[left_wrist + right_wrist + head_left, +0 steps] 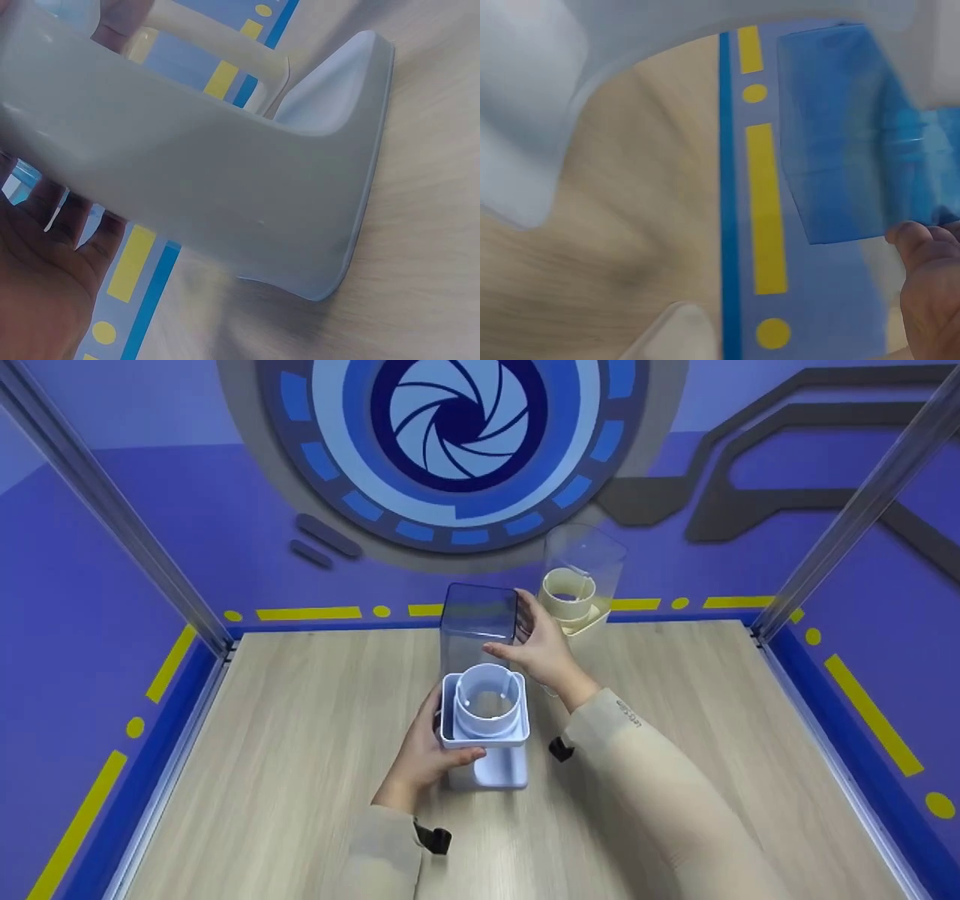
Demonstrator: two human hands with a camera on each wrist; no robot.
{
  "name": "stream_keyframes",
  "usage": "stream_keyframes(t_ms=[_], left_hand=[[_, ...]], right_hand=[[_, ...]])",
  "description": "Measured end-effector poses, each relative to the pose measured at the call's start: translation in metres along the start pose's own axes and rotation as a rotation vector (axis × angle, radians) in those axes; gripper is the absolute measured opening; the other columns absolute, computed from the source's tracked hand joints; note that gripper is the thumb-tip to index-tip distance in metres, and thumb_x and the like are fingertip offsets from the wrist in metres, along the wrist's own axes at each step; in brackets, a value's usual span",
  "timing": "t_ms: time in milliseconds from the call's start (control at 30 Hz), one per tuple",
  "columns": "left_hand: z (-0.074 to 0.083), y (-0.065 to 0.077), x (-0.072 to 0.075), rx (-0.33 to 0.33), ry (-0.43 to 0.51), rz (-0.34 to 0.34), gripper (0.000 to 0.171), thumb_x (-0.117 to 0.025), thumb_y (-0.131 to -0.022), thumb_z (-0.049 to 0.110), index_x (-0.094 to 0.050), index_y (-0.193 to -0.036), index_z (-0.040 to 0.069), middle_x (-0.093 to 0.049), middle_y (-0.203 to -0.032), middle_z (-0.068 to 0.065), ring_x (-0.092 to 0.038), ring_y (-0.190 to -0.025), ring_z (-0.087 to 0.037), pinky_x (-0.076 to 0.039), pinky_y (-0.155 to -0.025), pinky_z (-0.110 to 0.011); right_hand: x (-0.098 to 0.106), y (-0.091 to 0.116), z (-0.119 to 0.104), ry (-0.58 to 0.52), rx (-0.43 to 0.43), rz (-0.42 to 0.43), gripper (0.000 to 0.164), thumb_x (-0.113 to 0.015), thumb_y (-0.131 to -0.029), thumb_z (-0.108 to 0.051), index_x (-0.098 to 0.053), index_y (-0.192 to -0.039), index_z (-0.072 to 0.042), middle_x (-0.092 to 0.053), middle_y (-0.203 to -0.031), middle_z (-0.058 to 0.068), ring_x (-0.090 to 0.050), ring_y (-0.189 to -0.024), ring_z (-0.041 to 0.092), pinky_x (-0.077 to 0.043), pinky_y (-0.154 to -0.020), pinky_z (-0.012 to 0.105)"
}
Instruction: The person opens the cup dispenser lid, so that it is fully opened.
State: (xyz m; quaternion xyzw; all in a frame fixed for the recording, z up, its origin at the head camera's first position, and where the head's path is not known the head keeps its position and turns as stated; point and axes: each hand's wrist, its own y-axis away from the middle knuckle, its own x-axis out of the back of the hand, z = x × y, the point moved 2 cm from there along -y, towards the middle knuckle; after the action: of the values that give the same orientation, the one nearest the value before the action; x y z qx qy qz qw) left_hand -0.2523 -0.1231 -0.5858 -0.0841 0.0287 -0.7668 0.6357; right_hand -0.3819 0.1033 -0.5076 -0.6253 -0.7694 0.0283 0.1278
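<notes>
A pale blue dispenser stand (504,771) with a round collar in its square top is at the middle of the table; its long body and flared foot show in the left wrist view. My left hand (420,751) grips the stand's square top from the left, thumb across the front. Just behind the collar is a see-through, dark-tinted container (478,615), which looks blue in the right wrist view. With my right hand (546,649) I hold this container by its right side, thumb in front and fingers behind.
Behind my right hand stands a second dispenser (568,604), cream with a clear container. The purple back wall (187,532) rises at the table's far edge. Metal posts (120,502) stand at the far corners, and side walls border the wooden table (285,780).
</notes>
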Motion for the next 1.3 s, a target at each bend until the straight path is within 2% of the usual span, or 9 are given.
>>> stream_keyframes(t_ms=[100, 233, 467, 600, 700, 800, 967, 1100, 1300], left_hand=[[-0.001, -0.001, 0.000, 0.002, -0.008, 0.000, 0.139, -0.111, -0.069, 0.031, -0.029, -0.179, 0.011, -0.048, -0.176, -0.015, -0.051, -0.157, -0.037, -0.042, -0.130, -0.033], [-0.002, -0.001, 0.000, 0.000, -0.021, 0.003, 0.138, -0.111, -0.069, 0.031, -0.029, -0.179, 0.011, -0.048, -0.177, -0.016, -0.050, -0.159, -0.039, -0.041, -0.133, -0.041], [-0.003, 0.000, -0.001, -0.011, -0.017, 0.015, 0.138, -0.111, -0.069, 0.029, -0.030, -0.178, 0.009, -0.049, -0.176, -0.018, -0.051, -0.158, -0.039, -0.043, -0.128, -0.027], [-0.003, 0.000, -0.002, -0.015, -0.002, 0.010, 0.139, -0.111, -0.069, 0.028, -0.028, -0.179, 0.008, -0.048, -0.176, -0.019, -0.052, -0.157, -0.040, -0.044, -0.128, -0.030], [-0.003, 0.000, -0.001, -0.010, -0.018, 0.015, 0.140, -0.111, -0.068, 0.031, -0.028, -0.179, 0.009, -0.047, -0.177, -0.018, -0.052, -0.157, -0.041, -0.044, -0.130, -0.038], [-0.003, -0.001, 0.001, -0.014, -0.033, 0.021, 0.139, -0.111, -0.068, 0.029, -0.029, -0.179, 0.009, -0.047, -0.176, -0.018, -0.053, -0.156, -0.042, -0.044, -0.130, -0.043], [-0.002, -0.001, 0.001, -0.021, -0.034, 0.022, 0.135, -0.109, -0.070, 0.019, -0.029, -0.178, 0.008, -0.048, -0.175, -0.019, -0.054, -0.155, -0.044, -0.047, -0.127, -0.035], [-0.001, 0.000, 0.000, -0.020, -0.040, 0.026, 0.135, -0.108, -0.070, 0.018, -0.028, -0.178, 0.007, -0.047, -0.176, -0.020, -0.053, -0.155, -0.045, -0.046, -0.125, -0.031], [-0.003, 0.000, -0.001, -0.023, -0.033, 0.027, 0.136, -0.108, -0.069, 0.018, -0.028, -0.178, 0.005, -0.046, -0.176, -0.022, -0.052, -0.157, -0.045, -0.044, -0.126, -0.026]], right_hand=[[-0.002, -0.002, 0.011, 0.031, 0.001, -0.004, 0.116, -0.102, -0.081, -0.008, -0.033, -0.174, -0.001, -0.043, -0.179, 0.024, -0.040, -0.170, 0.039, -0.036, -0.141, 0.050], [-0.006, -0.004, 0.023, 0.128, -0.007, -0.017, 0.117, -0.103, -0.080, -0.011, -0.034, -0.172, 0.004, -0.045, -0.176, 0.028, -0.042, -0.168, 0.042, -0.037, -0.140, 0.050], [-0.012, -0.008, 0.041, 0.206, -0.033, -0.064, 0.118, -0.104, -0.078, -0.014, -0.035, -0.171, 0.007, -0.051, -0.171, 0.030, -0.050, -0.162, 0.043, -0.041, -0.138, 0.052], [-0.012, -0.010, 0.050, 0.197, -0.033, -0.089, 0.114, -0.101, -0.079, -0.010, -0.036, -0.170, 0.007, -0.053, -0.169, 0.032, -0.053, -0.159, 0.046, -0.042, -0.137, 0.054], [-0.012, -0.013, 0.056, 0.165, -0.032, -0.125, 0.114, -0.098, -0.079, -0.004, -0.032, -0.170, 0.009, -0.046, -0.173, 0.033, -0.048, -0.163, 0.047, -0.037, -0.140, 0.054], [-0.012, -0.015, 0.059, 0.146, -0.039, -0.182, 0.114, -0.092, -0.081, 0.002, -0.024, -0.172, 0.012, -0.034, -0.179, 0.037, -0.035, -0.170, 0.049, -0.029, -0.143, 0.053], [-0.013, -0.013, 0.061, 0.106, -0.060, -0.274, 0.110, -0.080, -0.088, 0.008, -0.010, -0.173, 0.015, -0.015, -0.184, 0.039, -0.017, -0.174, 0.052, -0.020, -0.144, 0.055], [-0.013, -0.010, 0.059, 0.133, -0.056, -0.296, 0.113, -0.082, -0.090, 0.004, -0.007, -0.174, 0.015, -0.011, -0.185, 0.038, -0.016, -0.174, 0.052, -0.021, -0.144, 0.055], [-0.012, -0.004, 0.060, 0.185, -0.027, -0.283, 0.120, -0.088, -0.089, -0.005, -0.006, -0.175, 0.014, -0.010, -0.186, 0.036, -0.016, -0.174, 0.051, -0.022, -0.144, 0.057]])
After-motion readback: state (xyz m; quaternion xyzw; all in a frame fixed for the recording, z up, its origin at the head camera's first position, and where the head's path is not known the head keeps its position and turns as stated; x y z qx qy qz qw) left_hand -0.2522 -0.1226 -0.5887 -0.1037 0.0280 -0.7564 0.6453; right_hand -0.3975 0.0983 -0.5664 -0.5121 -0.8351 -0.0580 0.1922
